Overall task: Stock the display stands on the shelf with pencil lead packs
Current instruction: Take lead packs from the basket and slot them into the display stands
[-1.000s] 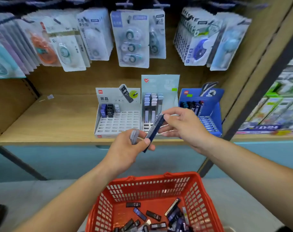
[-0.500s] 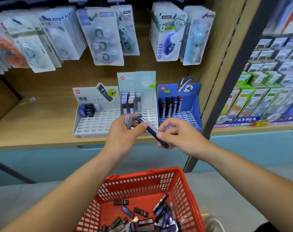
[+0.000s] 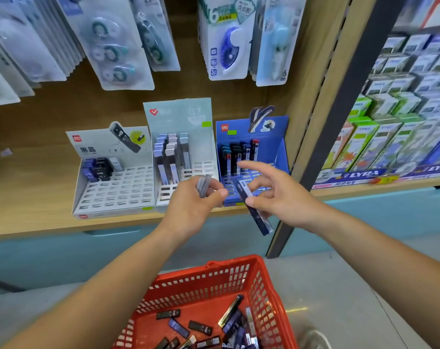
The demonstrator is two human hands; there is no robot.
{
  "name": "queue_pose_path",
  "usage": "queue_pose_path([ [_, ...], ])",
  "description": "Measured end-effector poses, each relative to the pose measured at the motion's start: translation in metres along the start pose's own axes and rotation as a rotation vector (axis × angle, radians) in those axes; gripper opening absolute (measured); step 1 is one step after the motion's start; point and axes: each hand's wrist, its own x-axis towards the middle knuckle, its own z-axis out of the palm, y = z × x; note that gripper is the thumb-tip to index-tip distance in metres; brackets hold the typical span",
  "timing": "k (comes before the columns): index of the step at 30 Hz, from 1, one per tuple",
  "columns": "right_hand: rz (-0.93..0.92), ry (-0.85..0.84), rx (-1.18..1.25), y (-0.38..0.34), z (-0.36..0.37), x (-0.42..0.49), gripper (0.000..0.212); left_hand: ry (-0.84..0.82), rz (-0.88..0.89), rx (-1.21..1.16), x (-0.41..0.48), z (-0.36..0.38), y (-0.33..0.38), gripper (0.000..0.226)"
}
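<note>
The left hand (image 3: 188, 206) pinches a slim grey lead pack (image 3: 203, 186); the right hand (image 3: 283, 200), fingers splayed, thumb-grips a flat navy pack (image 3: 260, 221).

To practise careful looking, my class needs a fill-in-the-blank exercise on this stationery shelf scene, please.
The right hand pinches a long pack, dark ___.
The left hand grips a second pack, coloured ___.
The basket below the hands is ___.
The shelf carries ___ display stands.
Missing words: blue, grey, red, three.
</note>
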Motion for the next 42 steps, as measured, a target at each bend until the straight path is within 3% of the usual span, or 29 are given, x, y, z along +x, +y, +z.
queue_pose_path([
  [3,-0.033,0.067,-0.043,0.011,-0.010,0.013,0.050,-0.024,-0.010,0.088,0.013,0.004,-0.015,0.005],
  [9,-0.093,0.404,0.046,0.020,-0.033,0.052,0.026,-0.058,0.052,0.269,0.042,0.017,-0.029,0.010],
  [17,-0.201,0.516,0.047,0.028,-0.035,0.087,0.030,-0.191,0.072,0.485,0.046,0.025,-0.040,0.020],
  [29,-0.215,0.475,0.065,0.041,-0.036,0.089,0.029,-0.220,0.059,0.490,0.050,0.025,-0.040,0.020],
  [39,-0.249,0.476,-0.161,0.038,-0.037,0.088,0.036,-0.247,0.060,0.476,0.052,0.022,-0.042,0.021],
  [42,-0.252,0.483,-0.216,0.037,-0.038,0.092,0.029,-0.256,0.051,0.466,0.052,0.022,-0.041,0.021],
])
